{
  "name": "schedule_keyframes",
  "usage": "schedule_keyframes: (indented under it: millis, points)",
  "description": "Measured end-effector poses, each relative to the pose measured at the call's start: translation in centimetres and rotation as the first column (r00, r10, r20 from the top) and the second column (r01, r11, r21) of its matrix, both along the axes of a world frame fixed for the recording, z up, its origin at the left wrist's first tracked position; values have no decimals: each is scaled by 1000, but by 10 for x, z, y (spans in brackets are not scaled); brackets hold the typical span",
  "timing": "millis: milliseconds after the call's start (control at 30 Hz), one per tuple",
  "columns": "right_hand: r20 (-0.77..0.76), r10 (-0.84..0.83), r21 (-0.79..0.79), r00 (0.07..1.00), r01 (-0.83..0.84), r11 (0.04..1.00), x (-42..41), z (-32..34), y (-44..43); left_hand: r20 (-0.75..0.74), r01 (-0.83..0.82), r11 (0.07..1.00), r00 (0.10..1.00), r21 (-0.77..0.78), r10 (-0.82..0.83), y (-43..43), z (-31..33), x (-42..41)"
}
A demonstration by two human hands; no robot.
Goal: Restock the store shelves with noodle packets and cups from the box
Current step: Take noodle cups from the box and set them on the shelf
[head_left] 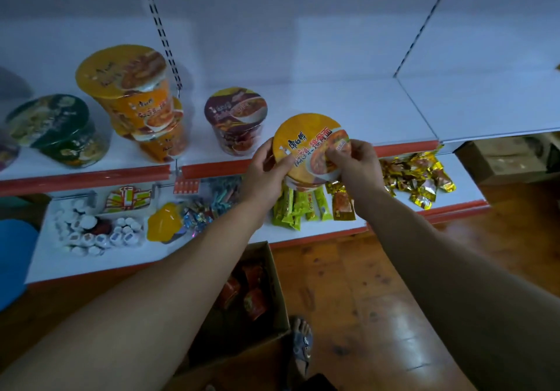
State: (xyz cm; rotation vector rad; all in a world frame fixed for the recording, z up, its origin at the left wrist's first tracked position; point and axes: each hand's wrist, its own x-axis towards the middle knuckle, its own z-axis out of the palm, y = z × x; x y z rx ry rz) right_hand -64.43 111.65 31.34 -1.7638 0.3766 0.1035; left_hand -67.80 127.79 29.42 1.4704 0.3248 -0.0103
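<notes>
An orange noodle cup with a yellow-orange lid is held between both hands in front of the white upper shelf. My left hand grips its left side and my right hand grips its right side. On the shelf stand a dark red cup, two stacked orange cups and a green bowl. The open cardboard box sits on the floor below my arms, with red noodle packets inside.
The lower shelf carries green and yellow snack sticks, gold wrapped snacks, small white tubs and a yellow jelly cup. A blue bin stands at the left. More cartons sit at the right. The floor is wood.
</notes>
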Motion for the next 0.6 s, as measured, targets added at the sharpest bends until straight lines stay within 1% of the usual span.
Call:
schedule_keyframes:
  millis: [133,233,300,400,467,600]
  points:
    - [14,20,46,1000,-20,999,44,-5,-13,47,22,998,999,50,-25,-17,1,45]
    - [30,34,81,999,-36,996,76,-8,-19,25,-61,993,998,101,59,-27,-4,75]
    - [42,47,53,998,-49,997,96,-8,-20,46,-104,987,994,127,98,-32,-8,94]
    - [49,72,27,996,-73,997,121,-10,-22,71,-66,984,996,165,55,-39,-9,115]
    - [50,93,12,994,-94,995,132,-15,-23,63,-44,987,997,152,34,-40,-13,126]
    - [44,131,13,990,-132,991,151,-29,-20,53,-72,984,997,163,64,-36,-26,143]
